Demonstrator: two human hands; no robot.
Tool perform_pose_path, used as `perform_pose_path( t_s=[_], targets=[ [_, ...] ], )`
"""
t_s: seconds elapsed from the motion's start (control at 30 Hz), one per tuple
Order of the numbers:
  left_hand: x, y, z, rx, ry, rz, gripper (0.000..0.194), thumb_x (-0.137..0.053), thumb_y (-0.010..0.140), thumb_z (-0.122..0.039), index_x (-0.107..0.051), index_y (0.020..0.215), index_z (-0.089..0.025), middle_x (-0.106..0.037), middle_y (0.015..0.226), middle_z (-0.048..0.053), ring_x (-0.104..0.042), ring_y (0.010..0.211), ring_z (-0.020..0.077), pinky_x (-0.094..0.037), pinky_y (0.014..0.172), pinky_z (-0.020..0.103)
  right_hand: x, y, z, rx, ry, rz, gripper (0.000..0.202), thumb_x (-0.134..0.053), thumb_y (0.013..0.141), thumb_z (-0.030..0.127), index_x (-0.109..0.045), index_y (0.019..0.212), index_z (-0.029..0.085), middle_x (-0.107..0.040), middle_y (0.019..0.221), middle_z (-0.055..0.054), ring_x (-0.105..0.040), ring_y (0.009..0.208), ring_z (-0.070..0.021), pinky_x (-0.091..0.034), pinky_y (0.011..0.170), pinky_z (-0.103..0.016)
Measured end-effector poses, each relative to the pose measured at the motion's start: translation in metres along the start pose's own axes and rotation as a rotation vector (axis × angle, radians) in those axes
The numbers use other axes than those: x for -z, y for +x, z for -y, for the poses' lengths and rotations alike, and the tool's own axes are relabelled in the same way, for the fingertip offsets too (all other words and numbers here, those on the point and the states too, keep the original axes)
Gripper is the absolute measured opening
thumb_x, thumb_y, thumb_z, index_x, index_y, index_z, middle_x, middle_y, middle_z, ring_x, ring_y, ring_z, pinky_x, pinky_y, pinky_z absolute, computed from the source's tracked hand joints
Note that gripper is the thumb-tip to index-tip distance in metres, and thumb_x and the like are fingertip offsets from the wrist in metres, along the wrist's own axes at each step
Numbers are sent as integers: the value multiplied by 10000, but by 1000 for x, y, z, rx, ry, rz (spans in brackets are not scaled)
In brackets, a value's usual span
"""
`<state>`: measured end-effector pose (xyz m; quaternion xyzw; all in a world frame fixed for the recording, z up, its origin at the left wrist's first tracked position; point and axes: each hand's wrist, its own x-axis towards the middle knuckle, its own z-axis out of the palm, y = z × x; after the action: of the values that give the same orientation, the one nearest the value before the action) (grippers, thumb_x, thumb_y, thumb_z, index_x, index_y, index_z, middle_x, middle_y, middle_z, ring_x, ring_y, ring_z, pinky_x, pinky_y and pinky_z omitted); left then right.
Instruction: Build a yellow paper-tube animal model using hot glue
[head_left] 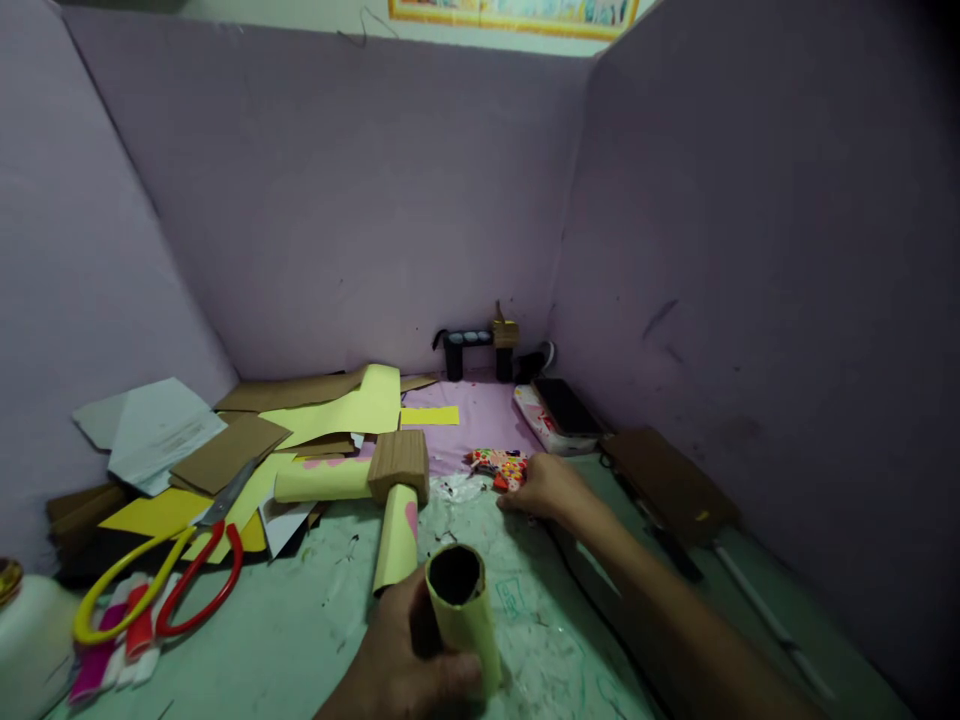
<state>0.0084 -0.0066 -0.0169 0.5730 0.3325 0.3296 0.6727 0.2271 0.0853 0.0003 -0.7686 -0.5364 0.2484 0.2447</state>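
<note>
My left hand (420, 655) is wrapped round a tube covered in pale yellow paper (471, 640), held upright with its dark open end facing up. My right hand (546, 488) reaches forward, its fingers closed on a colourful patterned glue gun (499, 462); a dark cord runs back from it under my forearm. Just beyond my left hand lies a brown block (400, 465) with two pale yellow tubes joined to it, one pointing left (322, 480) and one toward me (399, 540). Pink patches show on both tubes.
At left, scissors (217, 528) with yellow and red handles rest on paper and cardboard sheets (330, 410), beside coloured sticks (139, 630). A phone (566, 407) and brown case (671, 480) lie right. A black tube construction (472, 345) stands at the back. Purple walls enclose the table.
</note>
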Motion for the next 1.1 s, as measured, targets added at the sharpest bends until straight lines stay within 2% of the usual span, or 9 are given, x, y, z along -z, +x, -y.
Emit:
perform_pose_path(
  t_s=[0.13,0.27,0.37,0.43,0.53,0.63,0.77,0.9,1.1],
  targets=[
    [9,0,-1,-50,168,-119,499,-749,527,-502,-575,861,-175,-500,733,21,-436,678,170,-369,612,305,3,-8,1,-19,240,146,271,-677,548,317,-461,414,224,-503,395,-18,-509,449,-176,-331,384,-255],
    [8,-5,-9,-59,364,-193,376,-703,619,-368,-577,918,-178,-584,805,51,-521,735,211,-424,681,329,15,-30,3,63,543,219,181,-582,653,364,-523,629,194,-590,561,-18,-517,462,-135,-443,426,-259],
    [10,-4,-11,-76,554,-334,360,-660,640,-206,-583,991,-186,-630,970,89,-563,897,269,-428,826,382,24,-52,-3,179,774,191,339,-667,621,384,-558,859,170,-652,802,-63,-562,566,-146,-432,423,-235],
    [13,-1,-9,-88,590,-393,375,-641,655,-181,-574,1024,-182,-632,1041,101,-563,975,287,-414,891,409,26,-66,-12,228,867,170,436,-728,593,361,-567,950,170,-646,767,-48,-520,532,-130,-371,393,-212],
    [19,3,-5,-72,527,-471,437,-665,657,-222,-535,1071,-174,-631,1092,110,-563,1034,295,-406,933,423,25,-82,-27,246,902,220,382,-739,616,383,-587,908,188,-577,600,8,-419,461,-96,-291,392,-202],
    [21,7,-2,-59,396,-514,503,-707,612,-264,-514,1067,-171,-638,1077,111,-579,1014,293,-429,914,413,20,-93,-35,224,942,281,371,-704,660,463,-591,884,190,-548,555,12,-381,443,-91,-253,400,-209],
    [20,10,-1,-25,241,-503,467,-732,559,-303,-536,963,-174,-670,949,91,-616,880,274,-487,805,389,10,-99,-31,146,1022,227,413,-727,643,468,-588,919,194,-500,534,35,-377,460,-98,-261,411,-209],
    [18,12,2,-28,208,-553,468,-757,509,-345,-559,891,-162,-688,907,89,-630,855,283,-506,770,384,4,-104,-24,122,1057,193,374,-751,624,461,-575,803,184,-461,546,49,-347,465,-79,-252,415,-193],
    [18,11,4,-81,251,-503,515,-719,578,-285,-550,1043,-141,-672,1021,129,-613,945,303,-479,829,402,5,-115,-18,134,1053,184,417,-746,652,396,-613,984,181,-569,676,5,-489,585,-127,-343,490,-209]
  ],
)
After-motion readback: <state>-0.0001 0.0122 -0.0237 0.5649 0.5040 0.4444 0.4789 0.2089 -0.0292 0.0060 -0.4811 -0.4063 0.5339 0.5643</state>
